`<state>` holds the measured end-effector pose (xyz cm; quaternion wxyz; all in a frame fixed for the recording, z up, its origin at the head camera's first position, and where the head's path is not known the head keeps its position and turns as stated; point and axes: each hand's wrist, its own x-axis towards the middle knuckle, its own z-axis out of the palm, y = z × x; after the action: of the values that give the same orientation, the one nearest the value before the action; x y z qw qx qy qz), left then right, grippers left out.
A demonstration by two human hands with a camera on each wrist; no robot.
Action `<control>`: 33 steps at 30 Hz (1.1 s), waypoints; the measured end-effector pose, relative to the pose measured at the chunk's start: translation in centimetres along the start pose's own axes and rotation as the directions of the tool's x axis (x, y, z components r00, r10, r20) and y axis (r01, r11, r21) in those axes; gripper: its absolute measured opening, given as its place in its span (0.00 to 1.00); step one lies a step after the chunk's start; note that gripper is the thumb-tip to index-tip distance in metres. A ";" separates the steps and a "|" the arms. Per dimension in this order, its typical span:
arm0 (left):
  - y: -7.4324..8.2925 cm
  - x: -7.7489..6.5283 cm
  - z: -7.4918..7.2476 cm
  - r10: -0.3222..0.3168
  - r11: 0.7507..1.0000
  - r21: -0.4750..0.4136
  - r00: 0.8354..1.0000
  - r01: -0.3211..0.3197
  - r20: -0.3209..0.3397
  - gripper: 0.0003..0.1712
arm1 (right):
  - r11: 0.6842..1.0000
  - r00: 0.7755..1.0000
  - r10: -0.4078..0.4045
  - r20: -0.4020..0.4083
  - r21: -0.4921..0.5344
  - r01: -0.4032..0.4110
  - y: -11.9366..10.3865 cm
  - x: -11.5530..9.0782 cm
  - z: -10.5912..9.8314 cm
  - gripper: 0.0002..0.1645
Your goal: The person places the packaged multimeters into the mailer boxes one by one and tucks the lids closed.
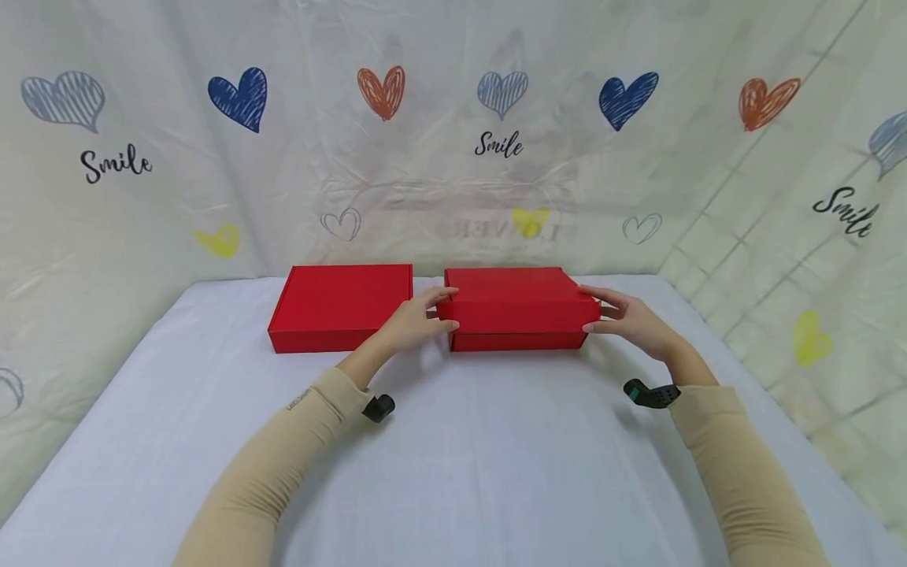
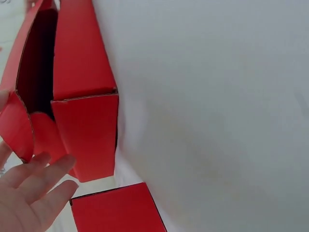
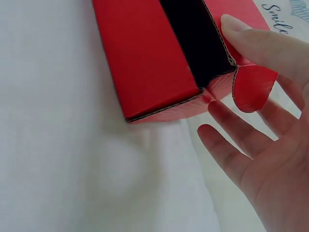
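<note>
A red cardboard box (image 1: 516, 342) stands at the back of the table, right of middle. Its hinged lid (image 1: 513, 287) is partly raised, with a dark gap under the front flap in both wrist views. My left hand (image 1: 411, 321) holds the lid's left front corner, near a folded side tab (image 2: 17, 125). At the opposite corner my right hand (image 1: 641, 324) holds the lid, its thumb on the front flap and other fingers by the right side tab (image 3: 253, 88). The box's inside is too dark to make out.
A second red box (image 1: 347, 303), closed and flat, lies just left of the first, partly behind my left forearm. White cloth covers the table (image 1: 489, 449). A curtain (image 1: 439, 165) printed with hearts hangs directly behind the boxes.
</note>
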<state>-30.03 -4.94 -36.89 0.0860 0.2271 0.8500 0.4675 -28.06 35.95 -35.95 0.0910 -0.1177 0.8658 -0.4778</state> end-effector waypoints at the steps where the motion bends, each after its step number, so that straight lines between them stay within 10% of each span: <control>1: 0.0 0.0 0.1 0.003 1.000 0.014 1.000 -0.003 -0.002 0.37 | 1.000 1.000 0.002 -0.001 -0.003 -0.002 0.1 0.0 0.0 0.46; 21: 0.6 0.1 1.7 0.022 0.961 0.275 1.000 -0.024 0.011 0.39 | 0.986 0.999 -0.034 0.039 -0.163 0.040 0.4 -0.1 0.7 0.47; 33: 1.5 1.5 3.0 -0.023 0.901 0.433 0.993 -0.030 0.116 0.44 | 0.851 0.997 -0.068 0.025 -0.520 0.071 -1.6 0.7 3.4 0.54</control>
<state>-29.86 -1.27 -37.16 0.0827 0.2696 0.9256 0.2526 -27.67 32.22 -36.41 0.0409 -0.1704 0.9577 -0.2284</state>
